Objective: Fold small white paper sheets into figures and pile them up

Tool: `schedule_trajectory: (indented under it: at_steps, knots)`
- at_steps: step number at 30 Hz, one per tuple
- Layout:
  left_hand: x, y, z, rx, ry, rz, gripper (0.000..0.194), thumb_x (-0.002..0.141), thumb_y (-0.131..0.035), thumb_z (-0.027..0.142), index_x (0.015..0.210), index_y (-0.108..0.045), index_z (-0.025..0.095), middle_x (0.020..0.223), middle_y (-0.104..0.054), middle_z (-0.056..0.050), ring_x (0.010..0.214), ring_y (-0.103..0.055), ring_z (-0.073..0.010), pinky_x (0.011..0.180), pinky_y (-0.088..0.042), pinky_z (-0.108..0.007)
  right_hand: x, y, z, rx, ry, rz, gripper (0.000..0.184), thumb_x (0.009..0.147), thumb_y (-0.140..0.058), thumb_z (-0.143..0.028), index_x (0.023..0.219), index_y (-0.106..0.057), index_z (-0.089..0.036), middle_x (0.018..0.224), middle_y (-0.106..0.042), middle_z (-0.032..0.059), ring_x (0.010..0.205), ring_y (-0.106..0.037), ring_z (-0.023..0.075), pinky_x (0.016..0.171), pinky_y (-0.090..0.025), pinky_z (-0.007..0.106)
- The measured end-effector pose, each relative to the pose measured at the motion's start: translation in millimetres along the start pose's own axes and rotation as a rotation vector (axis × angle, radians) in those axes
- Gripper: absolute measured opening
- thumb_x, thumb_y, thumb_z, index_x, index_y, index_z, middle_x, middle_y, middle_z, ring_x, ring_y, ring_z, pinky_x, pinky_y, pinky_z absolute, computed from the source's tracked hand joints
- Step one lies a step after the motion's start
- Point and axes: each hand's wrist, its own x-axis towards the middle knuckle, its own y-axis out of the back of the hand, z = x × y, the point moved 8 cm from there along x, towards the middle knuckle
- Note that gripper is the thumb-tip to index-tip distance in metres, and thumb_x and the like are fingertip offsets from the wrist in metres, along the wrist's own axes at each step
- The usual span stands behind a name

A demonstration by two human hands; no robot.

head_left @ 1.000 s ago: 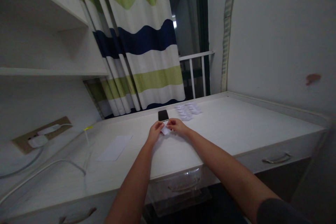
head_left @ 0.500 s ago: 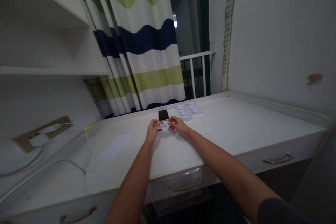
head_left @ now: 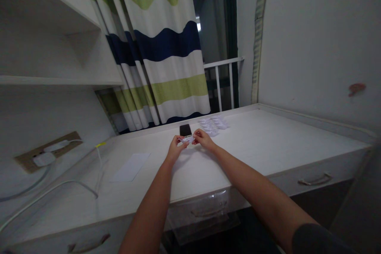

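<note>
Right, on my feed the left hand [head_left: 179, 146] is up front and its fingers [head_left: 179, 139] are curled and pinched in on one end of a small strip of white paper [head_left: 188, 140]. The right hand [head_left: 203, 139] is coming in from the other side, fingers [head_left: 197, 133] bent and loosely curved, right at the far end of the strip. From this angle I can't tell whether those fingertips are actually gripping the paper or just sitting against it. The strip is held just above the white desk [head_left: 253, 147], its long axis running roughly left to right across my view, tipped very slightly, with one end pointing at each hand. It's tiny on my screen, so I can't make out any folds. Just beyond it, almost touching the fingers of the left hand, a black phone [head_left: 185, 130] lies flat with its long side pointing away from the person. Off to the right of the phone sits a loose pile of small folded papers [head_left: 212, 125], near the right hand but not touching it. Over to the left, well apart from both hands, a sheet of white paper [head_left: 130, 167] lies flat on the desk, and a white cable [head_left: 56, 188] trails across the near corner.
</note>
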Motion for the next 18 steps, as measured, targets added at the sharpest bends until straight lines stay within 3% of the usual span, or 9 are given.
schedule_trajectory:
  at_steps: [4,7,14,18]
  knots:
    - [-1.3,-1.9,-0.8,-0.011,0.027,-0.008,0.035,0.052,-0.067,0.03,0.07,-0.04,0.018,0.094,-0.053,-0.003,0.08,-0.054,-0.0137,0.059,-0.049,-0.024,1.8,2.2,0.7,0.028,-0.009,0.008,0.023,0.07,-0.054,-0.035,0.072,-0.038,-0.019,0.052,-0.051,-0.0067,0.046,-0.056,0.0091,0.049,-0.046,0.022]
    - [-1.3,-1.4,-0.6,0.031,0.016,-0.011,0.032,0.055,-0.066,0.031,0.068,-0.041,0.017,0.086,-0.054,-0.002,0.076,-0.055,-0.0133,0.057,-0.049,-0.024,1.4,2.7,-0.3,0.021,-0.013,0.003,0.021,0.071,-0.053,-0.034,0.072,-0.038,-0.019,0.053,-0.051,-0.0065,0.047,-0.056,0.0091,0.05,-0.046,0.023]
    - [0.4,0.8,-0.6,0.179,-0.087,-0.005,0.028,0.055,-0.066,0.033,0.075,-0.056,0.017,0.093,-0.054,-0.005,0.082,-0.055,-0.017,0.056,-0.049,-0.024,0.3,3.0,0.9,-0.026,-0.018,0.016,0.018,0.072,-0.051,-0.031,0.071,-0.038,-0.019,0.051,-0.05,-0.0068,0.046,-0.055,0.0093,0.049,-0.045,0.022]
    - [-0.1,-1.8,-2.5,0.178,-0.046,-0.035,0.027,0.055,-0.066,0.031,0.076,-0.058,0.016,0.092,-0.057,-0.006,0.078,-0.056,-0.0167,0.057,-0.049,-0.026,0.7,2.5,2.1,-0.024,-0.027,0.007,0.018,0.072,-0.052,-0.03,0.071,-0.038,-0.019,0.052,-0.05,-0.0068,0.045,-0.055,0.009,0.049,-0.045,0.022]
